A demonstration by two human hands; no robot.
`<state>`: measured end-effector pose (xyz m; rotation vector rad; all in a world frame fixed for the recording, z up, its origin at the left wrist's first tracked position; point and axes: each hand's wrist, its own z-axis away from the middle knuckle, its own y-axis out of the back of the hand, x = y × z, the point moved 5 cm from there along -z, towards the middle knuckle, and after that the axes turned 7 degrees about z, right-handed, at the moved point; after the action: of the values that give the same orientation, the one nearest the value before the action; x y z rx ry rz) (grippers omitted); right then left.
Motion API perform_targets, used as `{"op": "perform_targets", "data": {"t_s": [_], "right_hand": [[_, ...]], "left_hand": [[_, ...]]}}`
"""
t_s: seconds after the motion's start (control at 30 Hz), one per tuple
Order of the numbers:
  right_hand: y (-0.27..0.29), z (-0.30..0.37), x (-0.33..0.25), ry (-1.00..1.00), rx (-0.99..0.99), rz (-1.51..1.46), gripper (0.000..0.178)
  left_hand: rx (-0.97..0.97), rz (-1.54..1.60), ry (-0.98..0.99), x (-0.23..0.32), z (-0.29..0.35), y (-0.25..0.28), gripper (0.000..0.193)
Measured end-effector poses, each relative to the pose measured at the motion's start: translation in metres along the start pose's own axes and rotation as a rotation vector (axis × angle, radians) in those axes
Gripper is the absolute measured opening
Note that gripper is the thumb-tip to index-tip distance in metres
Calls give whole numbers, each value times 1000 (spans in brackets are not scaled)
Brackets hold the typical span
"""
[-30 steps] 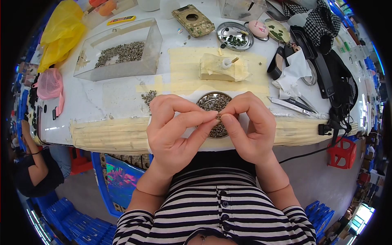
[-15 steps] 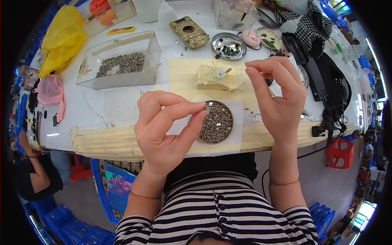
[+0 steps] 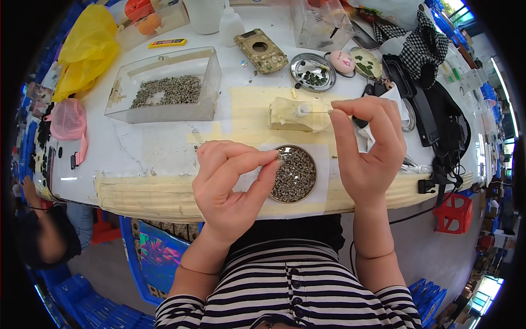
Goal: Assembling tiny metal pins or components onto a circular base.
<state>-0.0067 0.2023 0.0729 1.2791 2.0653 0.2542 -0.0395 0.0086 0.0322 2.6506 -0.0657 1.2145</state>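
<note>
My left hand [image 3: 227, 183] is closed in a pinch above the left rim of a round dish [image 3: 296, 201] full of small grey-brown pieces [image 3: 296, 175]. What its fingertips hold is too small to make out. My right hand [image 3: 370, 148] also pinches, to the right of a tape-covered block [image 3: 285, 120]. A thin stick [image 3: 320, 112] runs from its fingertips to the small white nozzle [image 3: 303, 111] on that block. The dish rests on a white sheet [image 3: 322, 189] at the table's near edge.
A clear box [image 3: 164, 114] with more small pieces stands left. Behind are a camouflage-patterned model part [image 3: 266, 60], a metal plate [image 3: 330, 82] of dark green bits and a white bottle [image 3: 232, 22]. Black straps and a bag [image 3: 452, 120] lie right; a pink mesh strainer [image 3: 68, 120] far left.
My right hand has moved down level with the nozzle, and the stick now spans from nozzle to fingertips. My left hand stays pinched by the dish. The whole view has shifted slightly.
</note>
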Motion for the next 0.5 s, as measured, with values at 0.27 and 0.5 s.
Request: {"op": "perform_targets", "data": {"t_s": [0.27, 0.5], "right_hand": [[-16, 27, 0, -156, -90, -458, 9], [-18, 28, -3, -159, -90, -443, 9]], "left_hand": [[-13, -19, 0, 0, -1, -1, 24], [-40, -39, -8, 2, -2, -2, 25]]}}
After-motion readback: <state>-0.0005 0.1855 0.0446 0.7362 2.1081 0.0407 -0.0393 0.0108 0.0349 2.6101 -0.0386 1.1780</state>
